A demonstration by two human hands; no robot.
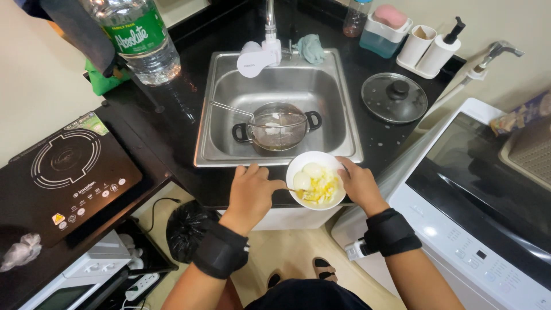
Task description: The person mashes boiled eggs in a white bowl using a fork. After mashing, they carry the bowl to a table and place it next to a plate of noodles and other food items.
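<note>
Left hand [251, 191] clenched around a thin utensil [294, 190], tip poking out past the fingers into the bowl [334, 161]. Right hand [357, 182] cupping the bowl's far rim, fingers curled over the edge and grasping it. White bowl held between both hands, at the counter [172, 132] edge just in front of the sink [338, 92]. Inside, beside the utensil tip: crumbled yellow egg [322, 188] and one whole pale egg [313, 170], touching. Beyond the fingertips, in the sink: a two-handled pot [298, 135] with a wire strainer [270, 121] resting in it. Up and right of the right fingers, on the counter: a glass lid [380, 100], flat. Well left of the left hand: a black hob [51, 189]. Black straps on both wrists.
</note>
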